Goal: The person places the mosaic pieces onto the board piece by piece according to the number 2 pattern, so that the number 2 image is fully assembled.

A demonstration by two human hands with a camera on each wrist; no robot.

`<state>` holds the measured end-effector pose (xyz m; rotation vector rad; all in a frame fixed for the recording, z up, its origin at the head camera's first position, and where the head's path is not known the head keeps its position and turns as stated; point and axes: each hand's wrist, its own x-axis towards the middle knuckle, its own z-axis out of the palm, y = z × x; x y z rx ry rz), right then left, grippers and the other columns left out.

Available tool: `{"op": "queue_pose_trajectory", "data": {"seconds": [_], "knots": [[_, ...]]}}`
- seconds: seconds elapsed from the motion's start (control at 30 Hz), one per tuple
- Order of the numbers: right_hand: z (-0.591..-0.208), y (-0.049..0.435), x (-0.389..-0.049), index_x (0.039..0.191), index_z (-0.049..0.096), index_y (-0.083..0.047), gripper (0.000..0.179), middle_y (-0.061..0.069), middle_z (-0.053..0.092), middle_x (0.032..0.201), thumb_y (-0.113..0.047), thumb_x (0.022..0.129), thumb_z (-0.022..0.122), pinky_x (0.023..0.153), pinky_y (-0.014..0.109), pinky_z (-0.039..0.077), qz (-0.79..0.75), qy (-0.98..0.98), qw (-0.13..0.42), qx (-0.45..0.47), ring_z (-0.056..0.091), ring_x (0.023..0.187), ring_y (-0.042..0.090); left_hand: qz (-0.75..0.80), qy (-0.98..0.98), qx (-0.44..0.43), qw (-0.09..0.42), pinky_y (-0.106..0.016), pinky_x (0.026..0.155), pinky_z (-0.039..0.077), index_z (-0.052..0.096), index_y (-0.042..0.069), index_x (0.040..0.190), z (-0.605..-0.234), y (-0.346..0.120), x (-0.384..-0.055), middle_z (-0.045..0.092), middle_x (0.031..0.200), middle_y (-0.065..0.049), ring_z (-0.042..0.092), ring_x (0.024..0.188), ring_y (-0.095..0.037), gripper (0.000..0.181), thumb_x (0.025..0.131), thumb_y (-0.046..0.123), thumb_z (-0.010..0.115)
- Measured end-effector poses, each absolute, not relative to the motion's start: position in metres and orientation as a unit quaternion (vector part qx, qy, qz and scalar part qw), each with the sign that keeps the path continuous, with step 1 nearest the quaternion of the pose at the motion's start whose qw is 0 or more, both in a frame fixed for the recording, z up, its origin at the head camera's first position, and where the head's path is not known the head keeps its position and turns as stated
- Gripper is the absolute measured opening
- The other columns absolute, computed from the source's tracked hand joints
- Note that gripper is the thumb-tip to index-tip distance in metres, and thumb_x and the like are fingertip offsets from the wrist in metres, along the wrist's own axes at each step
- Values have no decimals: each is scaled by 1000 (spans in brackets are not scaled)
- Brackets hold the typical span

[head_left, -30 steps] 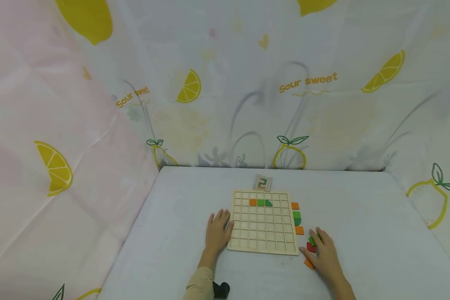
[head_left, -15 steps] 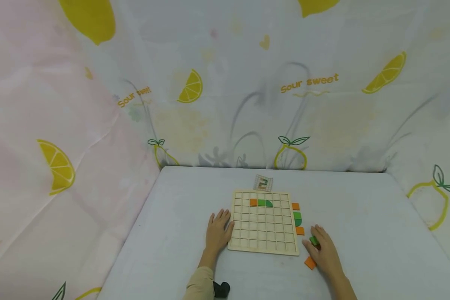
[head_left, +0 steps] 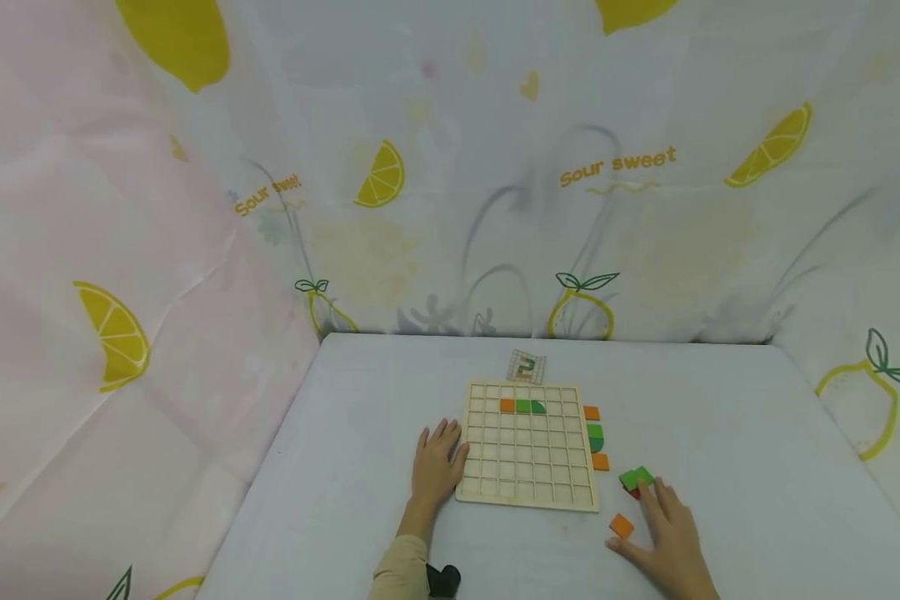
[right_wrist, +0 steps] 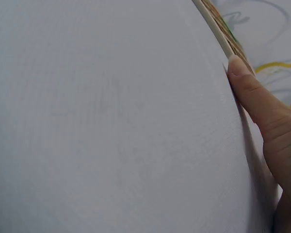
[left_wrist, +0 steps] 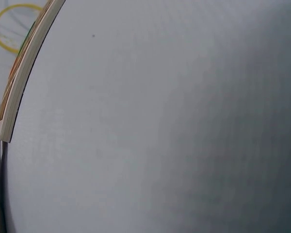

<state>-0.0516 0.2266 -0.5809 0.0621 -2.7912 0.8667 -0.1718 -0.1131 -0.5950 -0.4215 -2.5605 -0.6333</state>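
A light wooden grid board (head_left: 528,454) lies on the white table. My left hand (head_left: 437,467) rests at its left side with straight fingers, the tips along the edge. To the right of the board, green tiles (head_left: 633,478) lie partly over a red one (head_left: 633,492). The index fingertip of my right hand (head_left: 673,533) is at these green tiles, the thumb spread wide below. An orange tile (head_left: 621,526) lies between that thumb and the green tiles. In the right wrist view, the thumb (right_wrist: 262,102) overlaps the board's edge (right_wrist: 218,29).
In one upper row of the board sit an orange square (head_left: 507,406), a green square (head_left: 523,407) and a dark green rounded piece (head_left: 538,407). More orange and green tiles (head_left: 596,432) line its right edge. A small pattern card (head_left: 527,367) lies behind it.
My right hand has drawn back toward me and a little right, its thumb and fingers spreading apart. The green tiles now show more fully, shifted slightly. My left hand has stayed in place.
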Motion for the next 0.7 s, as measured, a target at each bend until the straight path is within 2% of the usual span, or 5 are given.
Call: {"op": "queue_pose_trajectory", "data": {"seconds": [0.1,0.2,0.27,0.5,0.7], "knots": [[-583,225,-52,138,37,6,94,39,28,139,-52,74,71,107,68,-1,250,-964,87,17,19,133,52,-233,-932,-151,233,-56,103,36,65,-1,114,-596,-113,-174,64,119,-13,57,116,-32,35,87,21,63],[-584,223,-56,143,31,3,91,37,26,143,-56,81,62,109,63,-11,225,-971,75,13,13,138,46,-240,-931,-151,230,-56,103,35,65,-1,114,-596,-112,-174,64,119,-14,56,116,-33,35,86,20,63],[-585,223,-61,144,29,2,89,35,25,144,-56,83,61,110,61,-12,218,-972,83,18,11,139,44,-241,-931,-150,228,-56,103,35,65,-1,114,-596,-112,-173,64,119,-14,56,116,-33,35,87,20,63],[-590,227,-90,143,30,3,87,31,26,146,-57,85,56,112,60,-6,200,-974,97,35,14,140,40,-239,-932,-151,225,-56,103,35,65,-1,114,-596,-112,-172,64,119,-14,56,117,-32,35,87,20,63],[-586,231,-119,143,29,6,88,30,28,145,-55,86,57,110,63,7,211,-972,96,40,22,135,44,-239,-932,-152,228,-56,103,35,65,-2,114,-595,-112,-173,64,119,-15,57,116,-33,35,87,19,63]]}}
